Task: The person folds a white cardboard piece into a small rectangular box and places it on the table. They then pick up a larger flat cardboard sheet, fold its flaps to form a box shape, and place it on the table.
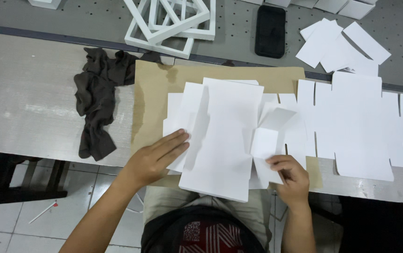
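My left hand (157, 157) lies flat, fingers stretched out and pressed on the left flap of the white die-cut cardboard box blank (225, 140), which rests partly folded on a brown sheet of corrugated cardboard (152, 93) at the near edge of the grey worktable (28, 103). My right hand (289, 174) pinches a small side flap of the same blank between thumb and fingers, the flap bent upward. Just to the right lies a flat stack of unfolded white box blanks (358, 122), touching the one I am working. A crumpled dark brown cloth (98, 100) sits to the left of the brown sheet. Farther back lie white rectangular frames (171, 23), a black phone (270, 30) and loose white paper sheets (337, 44).
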